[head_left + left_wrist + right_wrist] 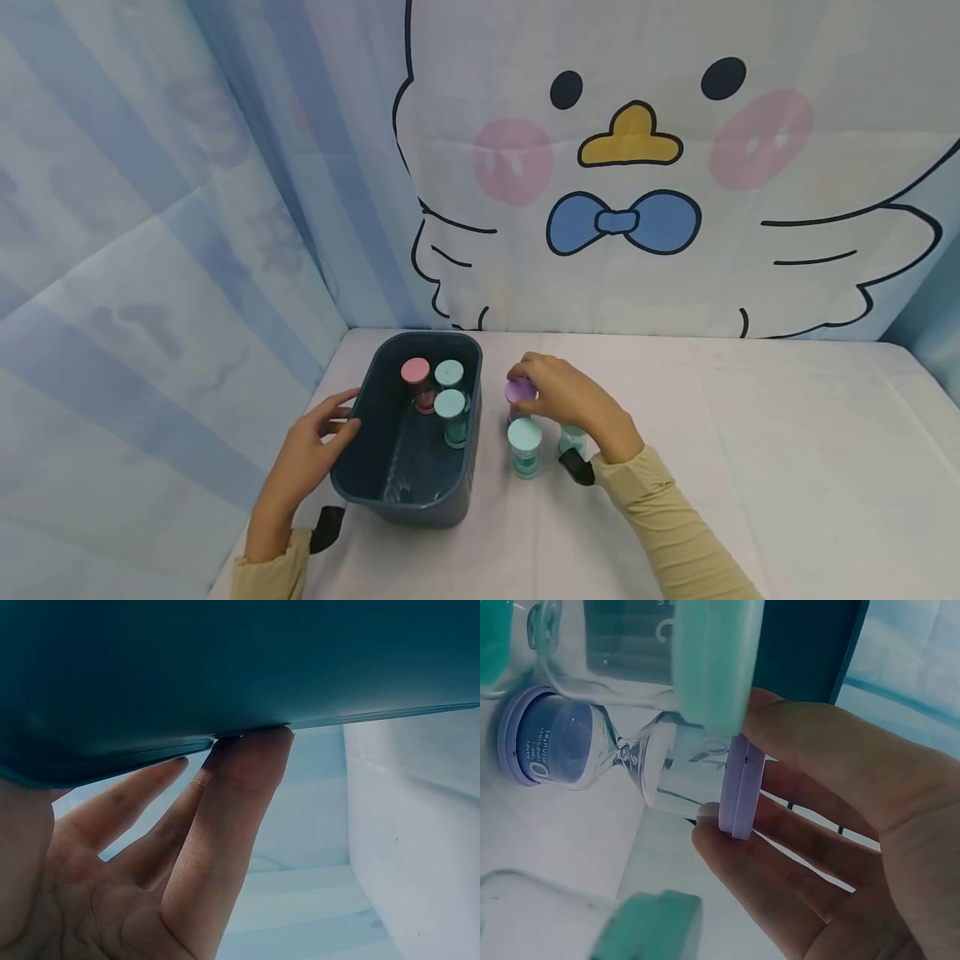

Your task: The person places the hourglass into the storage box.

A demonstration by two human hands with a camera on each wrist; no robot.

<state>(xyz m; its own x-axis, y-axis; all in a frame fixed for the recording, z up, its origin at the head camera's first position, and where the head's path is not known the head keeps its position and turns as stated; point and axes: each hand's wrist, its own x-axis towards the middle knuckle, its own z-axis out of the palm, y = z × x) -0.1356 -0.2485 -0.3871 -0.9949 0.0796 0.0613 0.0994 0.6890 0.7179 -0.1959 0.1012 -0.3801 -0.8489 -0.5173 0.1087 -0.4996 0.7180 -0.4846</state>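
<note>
One hand, the left, rests loose fingers against a bin; to its right, a purple hourglass, cap pinched by the right hand, likely fares best lifted straight, clear of green hourglasses.

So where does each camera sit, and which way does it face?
Head: on the person's head, facing forward and down at a bin, table and printed curtain; the left hand, right hand and sleeves show.
Left wrist: on that wrist, facing the bin's side close up; left hand shows.
Right wrist: on that wrist, facing a purple hourglass; right hand shows.
Head and right wrist share the right hand pinching the purple hourglass.
</note>
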